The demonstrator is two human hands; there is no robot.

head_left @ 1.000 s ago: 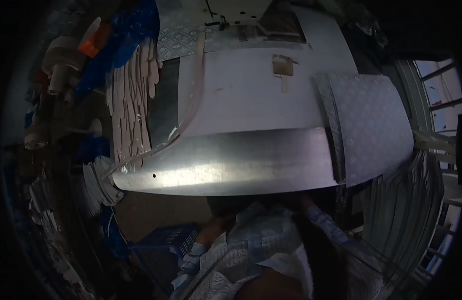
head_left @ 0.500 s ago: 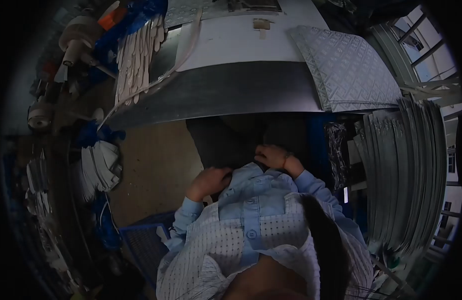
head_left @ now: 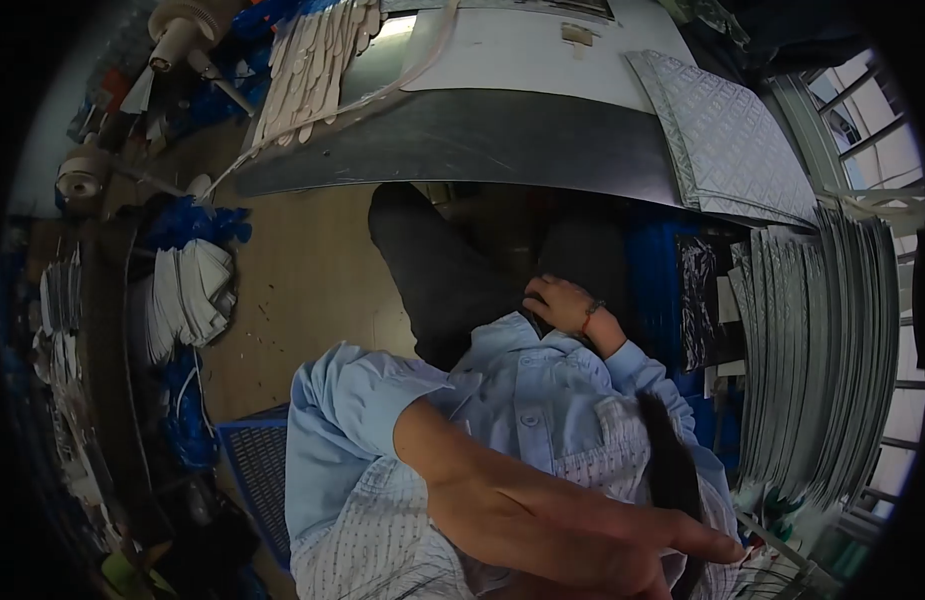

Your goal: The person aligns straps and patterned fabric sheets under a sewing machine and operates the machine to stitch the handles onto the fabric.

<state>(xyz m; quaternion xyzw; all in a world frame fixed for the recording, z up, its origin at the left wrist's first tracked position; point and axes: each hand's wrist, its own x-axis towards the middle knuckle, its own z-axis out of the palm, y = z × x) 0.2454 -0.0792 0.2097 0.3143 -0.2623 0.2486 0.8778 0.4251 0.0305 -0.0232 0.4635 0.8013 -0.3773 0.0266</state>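
Observation:
My left hand (head_left: 572, 525) is raised across my chest at the bottom of the view. One finger stretches out to the right beside the dark hair (head_left: 672, 450), and the lower fingers are partly cut off by the frame edge. Nothing shows in its grasp. Lower on my body, my right hand (head_left: 562, 303) rests on my lap at the shirt hem, with fingers loosely spread and no object in it. A red band and a dark bracelet circle that wrist. The light blue shirt (head_left: 529, 420) lies between both arms, above dark trousers (head_left: 422, 270).
Ahead is a metal table edge (head_left: 482, 140) with pale strips (head_left: 317, 65) and patterned sheets (head_left: 727, 140). Grey sheets (head_left: 812, 350) are stacked at the right. On the left are a folded white bundle (head_left: 192, 295) and a blue basket (head_left: 257, 470).
My left hand has left my lap and risen across my chest towards the right. My right hand stays on my lap. The view has tilted down, away from the table.

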